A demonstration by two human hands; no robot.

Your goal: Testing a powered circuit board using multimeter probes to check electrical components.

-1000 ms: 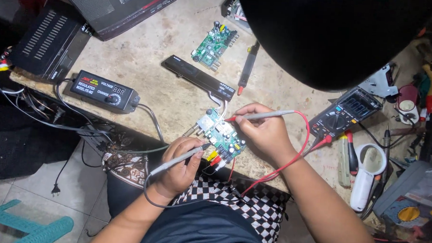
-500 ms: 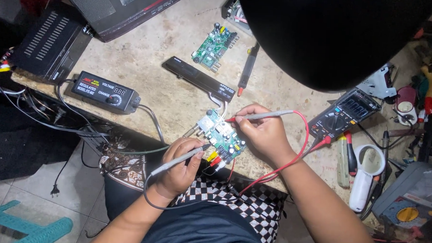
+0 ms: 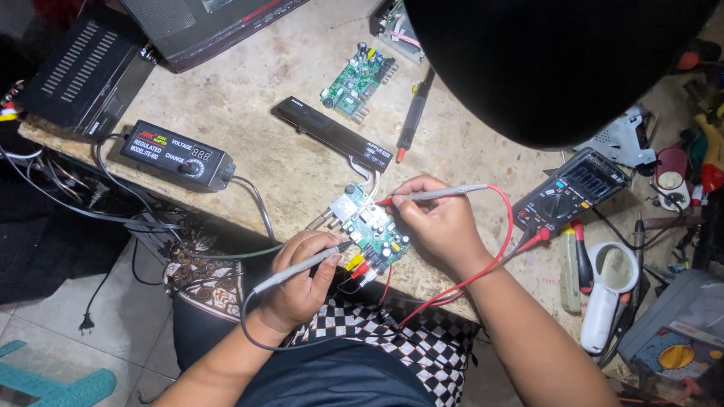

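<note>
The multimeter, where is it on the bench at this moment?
In the head view the multimeter lies on the bench's right side, just right of the right hand, with a screwdriver and a white magnifier below it.

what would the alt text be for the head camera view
Seen from above, a person's left hand and right hand each press a grey probe to a small green circuit board at a workbench edge, a multimeter nearby.

At the workbench's [image 3: 302, 89] front edge, the left hand [image 3: 299, 281] and right hand [image 3: 437, 222] press grey probes onto a green circuit board [image 3: 373, 232], multimeter [image 3: 571, 191] beside.
</note>
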